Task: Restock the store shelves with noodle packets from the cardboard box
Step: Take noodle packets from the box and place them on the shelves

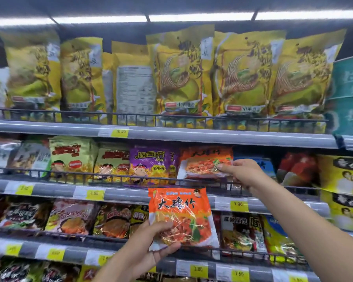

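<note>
Left hand (151, 244): pinching lower corner of spare orange packet (181, 218), held below middle shelf. Right hand (244, 173): fingertips gripping shelved orange packet (205, 162) behind wire rail (90, 176). Risks: slick film slipping; packet snagging rail, toppling purple packet (151, 162) alongside.

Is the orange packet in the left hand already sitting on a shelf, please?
No, the left hand holds the orange packet in front of the shelves.
</note>
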